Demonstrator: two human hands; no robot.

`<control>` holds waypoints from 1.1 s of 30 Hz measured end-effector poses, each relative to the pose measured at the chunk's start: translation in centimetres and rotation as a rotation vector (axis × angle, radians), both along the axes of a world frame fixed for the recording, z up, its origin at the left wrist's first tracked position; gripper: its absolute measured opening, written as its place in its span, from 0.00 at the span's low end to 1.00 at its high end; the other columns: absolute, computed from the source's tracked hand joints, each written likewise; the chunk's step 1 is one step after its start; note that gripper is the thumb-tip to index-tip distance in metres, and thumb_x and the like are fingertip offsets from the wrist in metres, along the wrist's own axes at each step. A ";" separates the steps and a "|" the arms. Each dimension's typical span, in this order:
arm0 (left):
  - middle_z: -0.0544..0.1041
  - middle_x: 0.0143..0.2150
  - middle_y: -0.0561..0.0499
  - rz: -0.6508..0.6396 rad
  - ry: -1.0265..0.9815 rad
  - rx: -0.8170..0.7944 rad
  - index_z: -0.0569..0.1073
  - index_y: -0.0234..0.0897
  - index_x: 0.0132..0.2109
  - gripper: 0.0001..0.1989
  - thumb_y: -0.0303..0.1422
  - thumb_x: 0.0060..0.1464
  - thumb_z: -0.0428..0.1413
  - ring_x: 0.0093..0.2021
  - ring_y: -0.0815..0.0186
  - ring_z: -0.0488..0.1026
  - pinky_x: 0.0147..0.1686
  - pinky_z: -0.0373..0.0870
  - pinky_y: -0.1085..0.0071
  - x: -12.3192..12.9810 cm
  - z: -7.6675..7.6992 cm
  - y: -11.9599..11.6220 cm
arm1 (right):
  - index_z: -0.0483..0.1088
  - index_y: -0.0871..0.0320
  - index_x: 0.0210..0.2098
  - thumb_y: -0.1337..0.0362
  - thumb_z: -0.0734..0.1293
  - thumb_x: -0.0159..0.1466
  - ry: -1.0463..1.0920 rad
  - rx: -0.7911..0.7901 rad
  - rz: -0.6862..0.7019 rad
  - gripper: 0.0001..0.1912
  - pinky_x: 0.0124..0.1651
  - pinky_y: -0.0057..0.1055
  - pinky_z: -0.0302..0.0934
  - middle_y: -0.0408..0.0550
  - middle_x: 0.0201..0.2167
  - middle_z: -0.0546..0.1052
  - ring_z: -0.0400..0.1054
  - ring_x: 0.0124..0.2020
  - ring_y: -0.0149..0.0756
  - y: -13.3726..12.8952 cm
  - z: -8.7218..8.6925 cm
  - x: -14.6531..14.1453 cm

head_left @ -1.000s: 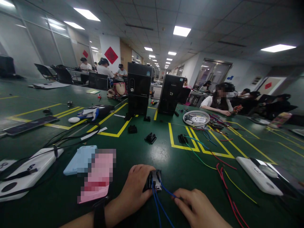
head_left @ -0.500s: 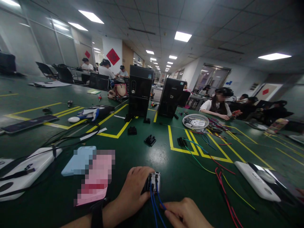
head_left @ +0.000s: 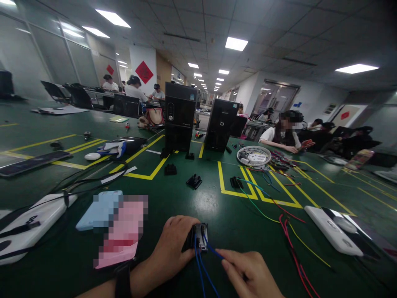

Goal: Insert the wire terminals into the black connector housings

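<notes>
At the near middle of the table, my left hand is closed around a small black and white terminal block, thumb at its near side. Several blue wires run out of the block toward me. To the right, my right hand pinches one blue wire between thumb and fingertips, its other end reaching the block. The wire is drawn out sideways to the right. Exactly how the wire ends sit in the block is too small to make out.
Small black parts lie ahead on the green table. Two black computer towers stand behind. Red wires, a white basket and a white power bank are on the right. A pink pouch and blue box lie left.
My right hand has moved slightly right and up, swinging the pinched blue wire outward from the other wires. My left hand keeps its hold on the terminal block. The view has shifted slightly.
</notes>
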State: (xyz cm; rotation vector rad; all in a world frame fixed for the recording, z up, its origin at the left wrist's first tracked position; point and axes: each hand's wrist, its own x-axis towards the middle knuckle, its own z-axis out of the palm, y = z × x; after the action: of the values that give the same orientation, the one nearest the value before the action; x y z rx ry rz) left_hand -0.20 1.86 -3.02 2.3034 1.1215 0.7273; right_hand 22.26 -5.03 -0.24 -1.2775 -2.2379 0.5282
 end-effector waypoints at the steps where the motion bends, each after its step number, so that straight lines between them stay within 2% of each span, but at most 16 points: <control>1: 0.72 0.50 0.51 -0.006 0.001 0.001 0.66 0.45 0.51 0.21 0.28 0.49 0.59 0.52 0.56 0.66 0.53 0.56 0.55 0.0 0.1 0.0 | 0.74 0.60 0.42 0.62 0.56 0.68 0.008 0.023 0.044 0.17 0.23 0.24 0.50 0.42 0.18 0.72 0.62 0.18 0.27 0.0 -0.2 -0.1; 3: 0.72 0.51 0.51 -0.019 0.003 0.003 0.66 0.44 0.51 0.22 0.27 0.48 0.59 0.52 0.56 0.65 0.54 0.56 0.56 0.0 0.1 -0.1 | 0.74 0.59 0.42 0.63 0.56 0.69 -0.007 0.014 0.119 0.16 0.24 0.24 0.51 0.42 0.19 0.72 0.61 0.18 0.27 0.0 -0.5 -0.4; 7: 0.72 0.51 0.51 -0.032 0.001 0.005 0.65 0.44 0.51 0.23 0.25 0.47 0.58 0.52 0.57 0.65 0.54 0.55 0.56 0.0 0.2 0.0 | 0.72 0.55 0.43 0.65 0.56 0.68 -0.115 -0.148 0.188 0.13 0.25 0.24 0.51 0.40 0.21 0.73 0.60 0.18 0.26 -0.1 -0.2 -0.6; 9: 0.72 0.50 0.51 -0.030 0.001 0.003 0.66 0.44 0.51 0.21 0.26 0.49 0.58 0.52 0.57 0.65 0.54 0.55 0.57 0.0 0.2 0.0 | 0.73 0.53 0.41 0.66 0.57 0.67 -0.186 -0.194 0.136 0.13 0.25 0.23 0.51 0.40 0.22 0.75 0.62 0.19 0.26 -0.1 0.2 -0.6; 13: 0.72 0.49 0.52 0.003 0.004 -0.012 0.66 0.44 0.50 0.21 0.29 0.48 0.61 0.51 0.57 0.66 0.53 0.56 0.57 0.1 0.1 0.0 | 0.75 0.50 0.41 0.65 0.58 0.66 -0.285 -0.163 -0.050 0.14 0.29 0.25 0.55 0.42 0.28 0.79 0.72 0.27 0.32 -0.1 0.8 -0.1; 17: 0.72 0.49 0.52 0.005 -0.003 -0.005 0.66 0.44 0.51 0.22 0.29 0.48 0.62 0.51 0.57 0.66 0.53 0.56 0.57 0.0 -0.1 0.1 | 0.74 0.52 0.42 0.63 0.56 0.68 -0.138 -0.108 -0.120 0.15 0.30 0.25 0.59 0.43 0.29 0.80 0.75 0.28 0.33 -0.1 0.8 0.5; 19: 0.72 0.49 0.52 -0.001 -0.005 0.004 0.66 0.45 0.51 0.23 0.29 0.48 0.62 0.51 0.57 0.66 0.53 0.56 0.57 0.0 -0.2 0.1 | 0.74 0.53 0.42 0.63 0.57 0.68 -0.050 -0.022 -0.116 0.14 0.30 0.24 0.60 0.43 0.28 0.80 0.75 0.27 0.32 -0.2 0.5 0.5; 23: 0.72 0.49 0.53 -0.006 -0.009 0.006 0.66 0.46 0.51 0.22 0.30 0.48 0.61 0.51 0.57 0.66 0.52 0.57 0.58 0.0 -0.1 0.1 | 0.74 0.55 0.44 0.65 0.58 0.67 0.011 0.168 -0.048 0.13 0.28 0.25 0.59 0.42 0.25 0.79 0.74 0.24 0.31 -0.4 -0.2 0.1; 27: 0.72 0.48 0.53 -0.011 -0.007 0.006 0.66 0.45 0.50 0.21 0.30 0.48 0.61 0.51 0.58 0.66 0.52 0.57 0.59 0.0 0.1 0.1 | 0.73 0.56 0.46 0.64 0.58 0.68 -0.044 0.240 0.034 0.14 0.26 0.27 0.57 0.43 0.24 0.79 0.72 0.21 0.32 -0.3 -0.8 -0.2; 30: 0.72 0.48 0.53 -0.013 -0.006 0.000 0.66 0.44 0.50 0.22 0.28 0.47 0.60 0.51 0.58 0.66 0.52 0.57 0.59 0.0 0.1 0.0 | 0.73 0.59 0.47 0.62 0.56 0.69 -0.075 0.218 0.130 0.16 0.23 0.27 0.55 0.45 0.21 0.79 0.69 0.17 0.31 0.0 -1.3 -0.5; 33: 0.72 0.49 0.53 -0.020 -0.011 0.014 0.65 0.45 0.51 0.23 0.27 0.46 0.59 0.51 0.58 0.66 0.53 0.56 0.59 -0.1 0.0 -0.1 | 0.73 0.61 0.46 0.60 0.55 0.69 -0.105 0.071 0.225 0.18 0.23 0.26 0.54 0.47 0.22 0.78 0.69 0.18 0.31 0.3 -1.6 -0.8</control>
State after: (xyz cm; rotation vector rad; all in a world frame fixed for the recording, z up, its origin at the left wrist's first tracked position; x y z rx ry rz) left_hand -0.30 1.74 -3.07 2.3162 1.0904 0.7423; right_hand 21.41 -4.75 -1.88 -1.0463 -2.4826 0.4669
